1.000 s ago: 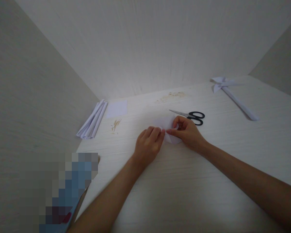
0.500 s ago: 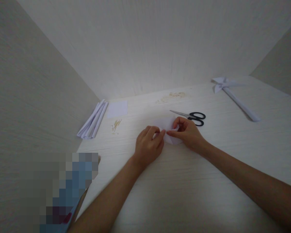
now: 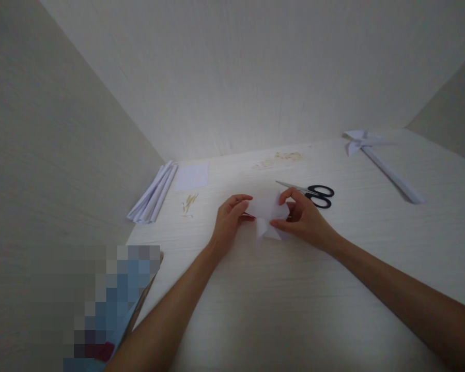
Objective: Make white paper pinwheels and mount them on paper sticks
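Note:
A white paper pinwheel head (image 3: 266, 207), with folded blades, is held between my two hands over the table. My left hand (image 3: 232, 217) pinches its left edge between thumb and fingers. On the other side, the fingers of my right hand (image 3: 300, 214) are closed on its right edge. Its centre is blurred, so I cannot tell how the folds are joined. Just behind my right hand lies a pair of scissors (image 3: 321, 191) with black handles, the blades pointing left.
A paper pinwheel on a rolled stick (image 3: 391, 173) lies at the right. Rolled paper tubes (image 3: 155, 194), a square paper sheet (image 3: 192, 177) and small thin sticks (image 3: 189, 201) are at the left. Brownish bits (image 3: 289, 156) lie near the back wall (image 3: 232, 77).
My left hand has shifted from the middle of the paper to its left edge. The paper has turned, and its folded blades now show more. The view has tilted slightly.

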`<state>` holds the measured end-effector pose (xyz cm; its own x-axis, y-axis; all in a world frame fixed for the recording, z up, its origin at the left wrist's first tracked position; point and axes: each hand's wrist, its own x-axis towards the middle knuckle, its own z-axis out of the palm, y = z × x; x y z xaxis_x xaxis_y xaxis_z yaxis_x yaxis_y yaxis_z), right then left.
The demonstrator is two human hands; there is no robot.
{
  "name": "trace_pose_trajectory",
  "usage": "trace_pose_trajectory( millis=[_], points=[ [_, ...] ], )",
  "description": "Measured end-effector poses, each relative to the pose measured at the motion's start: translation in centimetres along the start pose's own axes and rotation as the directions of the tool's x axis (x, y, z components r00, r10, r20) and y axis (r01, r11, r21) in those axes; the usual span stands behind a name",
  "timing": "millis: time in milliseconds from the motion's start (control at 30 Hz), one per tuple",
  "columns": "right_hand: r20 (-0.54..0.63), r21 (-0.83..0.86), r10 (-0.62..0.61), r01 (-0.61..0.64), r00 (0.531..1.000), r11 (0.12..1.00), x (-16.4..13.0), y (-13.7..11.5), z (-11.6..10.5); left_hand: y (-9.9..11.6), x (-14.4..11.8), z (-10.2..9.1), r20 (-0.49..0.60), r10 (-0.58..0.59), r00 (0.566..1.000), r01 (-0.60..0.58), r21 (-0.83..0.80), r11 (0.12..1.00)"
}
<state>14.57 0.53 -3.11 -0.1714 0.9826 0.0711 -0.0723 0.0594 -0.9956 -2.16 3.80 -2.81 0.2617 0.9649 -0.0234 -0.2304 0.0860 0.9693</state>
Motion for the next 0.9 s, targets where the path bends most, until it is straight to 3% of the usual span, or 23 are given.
trace_pose_trajectory(
  millis=[233,433,600,733,900],
  points=[
    [0.152,0.008,0.035,-0.036,0.988,0.999,-0.2,0.0,0.1,1.7,-0.3,0.5,-0.059,0.007,0.998,0.011,0.306,0.952],
    [0.278,0.001,0.079,-0.082,0.957,0.997,-0.7,0.1,0.4,3.4,-0.4,0.7,0.075,-0.054,0.996,0.014,0.451,0.892],
    [0.236,0.047,0.134,-0.149,0.963,0.988,-0.6,0.0,0.6,3.3,-0.5,0.6,0.072,0.085,0.994,-0.111,0.57,0.814],
    [0.165,0.075,0.174,-0.189,0.971,0.979,-0.3,-0.2,0.5,3.5,-0.8,0.4,0.24,0.284,0.928,-0.372,0.582,0.723],
    [0.079,0.068,0.195,-0.201,0.978,0.977,-0.3,-0.5,0.5,3.7,-1.1,0.0,0.515,0.328,0.792,-0.607,0.599,0.522]
  ],
)
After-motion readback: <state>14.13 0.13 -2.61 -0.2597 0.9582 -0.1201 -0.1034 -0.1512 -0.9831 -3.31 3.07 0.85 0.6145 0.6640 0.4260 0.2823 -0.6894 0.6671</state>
